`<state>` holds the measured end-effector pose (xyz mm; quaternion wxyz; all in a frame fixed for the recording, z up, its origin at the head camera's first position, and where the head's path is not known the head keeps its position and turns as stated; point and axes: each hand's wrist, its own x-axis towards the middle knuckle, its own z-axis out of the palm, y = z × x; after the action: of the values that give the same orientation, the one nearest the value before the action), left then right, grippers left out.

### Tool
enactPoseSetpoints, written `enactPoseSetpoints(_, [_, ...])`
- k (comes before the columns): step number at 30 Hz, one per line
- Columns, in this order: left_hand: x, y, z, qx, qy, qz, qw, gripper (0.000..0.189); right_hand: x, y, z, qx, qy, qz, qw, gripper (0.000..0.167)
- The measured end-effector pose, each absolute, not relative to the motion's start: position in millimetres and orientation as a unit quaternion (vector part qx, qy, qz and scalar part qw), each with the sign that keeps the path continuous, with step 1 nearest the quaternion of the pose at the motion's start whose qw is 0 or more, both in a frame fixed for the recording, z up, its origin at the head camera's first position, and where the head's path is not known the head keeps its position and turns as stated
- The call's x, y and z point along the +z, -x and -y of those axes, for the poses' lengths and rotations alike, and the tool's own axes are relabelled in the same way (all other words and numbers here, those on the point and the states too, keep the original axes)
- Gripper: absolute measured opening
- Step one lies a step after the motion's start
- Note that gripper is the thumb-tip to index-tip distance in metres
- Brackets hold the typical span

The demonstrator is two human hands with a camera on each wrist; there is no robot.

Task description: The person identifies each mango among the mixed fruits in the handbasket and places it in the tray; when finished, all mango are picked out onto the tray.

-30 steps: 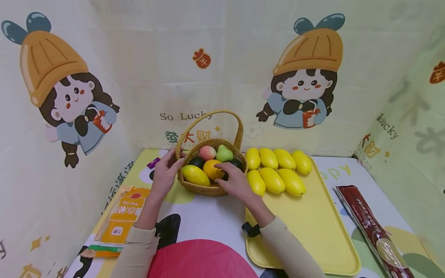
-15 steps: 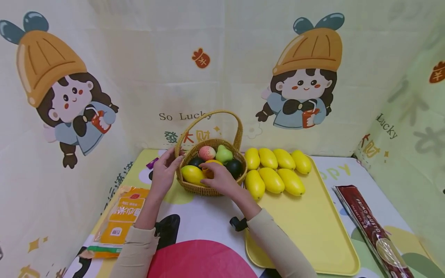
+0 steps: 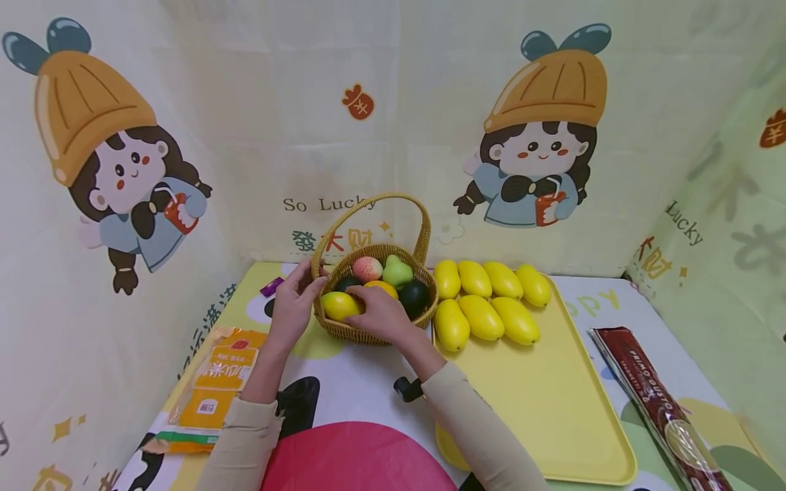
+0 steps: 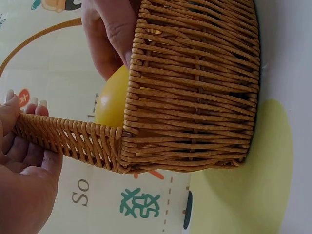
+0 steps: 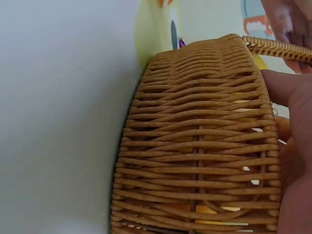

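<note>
A woven wicker basket with a tall handle stands at the back of the table. My left hand holds the lower left end of the handle, its thumb and fingers around the weave in the left wrist view. Inside the basket lie a yellow mango, a pink peach, a green pear, two dark avocados and an orange fruit. My right hand reaches over the front rim and pinches the right end of the mango. Its palm covers part of the orange fruit.
Right of the basket, a yellow tray bears several yellow mangoes in two rows. A dark red spaghetti packet lies beyond it. An orange food bag is at the left, and a small purple packet lies behind it.
My right hand has moved left from the orange fruit to the mango, uncovering the right avocado. The mango has turned slightly. My left hand stays on the handle.
</note>
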<state>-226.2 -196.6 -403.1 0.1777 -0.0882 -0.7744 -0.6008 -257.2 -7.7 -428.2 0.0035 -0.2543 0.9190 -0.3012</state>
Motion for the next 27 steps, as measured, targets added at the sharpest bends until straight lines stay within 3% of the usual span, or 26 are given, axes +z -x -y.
enactPoseSetpoints(14, [-399.5, 227.2, 195.2, -0.606, 0.080, 0.775, 0.161, 0.037, -428.9, 257.3, 5.0, -0.348, 0.241, -0.906, -0.025, 0.057])
enactPoseSetpoints(27, [-404.2, 225.8, 196.0, -0.593, 0.098, 0.778, 0.183, 0.039, -430.7, 253.8, -3.6, -0.470, 0.191, -0.860, -0.062, 0.061])
